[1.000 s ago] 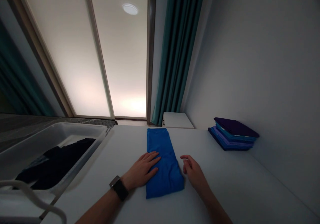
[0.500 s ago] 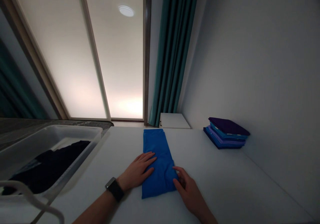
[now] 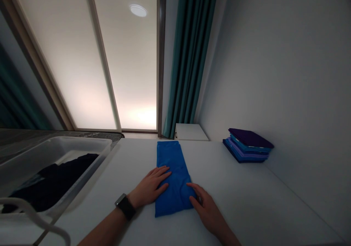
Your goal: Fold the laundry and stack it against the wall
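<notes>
A blue folded cloth (image 3: 174, 158), long and narrow, lies on the white table in front of me. It looks like a folded garment, though I cannot tell which kind. My left hand (image 3: 150, 187) rests flat on its left side with the fingers spread, a dark-banded watch (image 3: 125, 206) on the wrist. At the cloth's lower right edge is my right hand (image 3: 204, 205). Its fingers are bent and touch the edge, with thumb and index finger apart. Small wrinkles run through the cloth between both hands.
A stack of folded purple and blue cloths (image 3: 248, 145) stands at the right by the wall. On the left, a translucent bin (image 3: 105, 149) holds dark clothing (image 3: 55, 180). A pale curved bar (image 3: 35, 216) crosses the lower left corner. Beyond the table stands a white cabinet (image 3: 190, 131).
My right index finger has shifted slightly left over the cloth's edge. My left hand and the cloth stay essentially in place.
</notes>
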Action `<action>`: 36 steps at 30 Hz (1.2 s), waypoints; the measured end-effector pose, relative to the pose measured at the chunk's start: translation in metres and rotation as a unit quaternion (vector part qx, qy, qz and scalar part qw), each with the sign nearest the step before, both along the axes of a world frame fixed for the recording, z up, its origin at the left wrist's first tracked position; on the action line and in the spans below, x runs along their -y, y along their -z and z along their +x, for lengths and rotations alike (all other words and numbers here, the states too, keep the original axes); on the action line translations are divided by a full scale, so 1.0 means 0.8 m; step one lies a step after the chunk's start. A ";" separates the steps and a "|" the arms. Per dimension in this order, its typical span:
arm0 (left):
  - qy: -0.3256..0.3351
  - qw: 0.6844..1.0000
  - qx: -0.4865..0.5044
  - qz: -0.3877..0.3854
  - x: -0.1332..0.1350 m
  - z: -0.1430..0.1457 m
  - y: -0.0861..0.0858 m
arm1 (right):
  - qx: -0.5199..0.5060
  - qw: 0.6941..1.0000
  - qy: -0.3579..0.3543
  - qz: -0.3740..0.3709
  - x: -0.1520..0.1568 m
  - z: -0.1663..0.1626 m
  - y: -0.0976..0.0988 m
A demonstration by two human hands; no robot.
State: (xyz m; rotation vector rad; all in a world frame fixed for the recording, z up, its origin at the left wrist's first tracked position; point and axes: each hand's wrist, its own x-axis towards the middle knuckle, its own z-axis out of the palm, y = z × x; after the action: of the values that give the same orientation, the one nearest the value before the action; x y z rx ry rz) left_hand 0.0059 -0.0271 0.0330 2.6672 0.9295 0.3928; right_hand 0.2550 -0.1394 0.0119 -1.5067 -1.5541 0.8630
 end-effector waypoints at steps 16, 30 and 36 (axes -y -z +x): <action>0.007 1.000 0.005 0.015 -0.001 0.000 0.004 | 0.291 0.951 0.095 0.044 -0.005 -0.017 0.003; -0.030 0.998 0.001 0.056 0.032 0.024 -0.026 | 0.323 0.935 0.110 0.090 0.006 0.001 0.008; -0.014 0.998 -0.017 0.059 0.057 0.052 -0.007 | 0.301 0.939 0.039 0.162 0.006 -0.003 0.011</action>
State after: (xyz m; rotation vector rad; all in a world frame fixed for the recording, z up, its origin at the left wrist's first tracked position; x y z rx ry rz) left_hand 0.0479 -0.0723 0.0384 2.7776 0.9842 0.4235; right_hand 0.2527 -0.1438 0.0033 -1.6507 -1.9314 0.0680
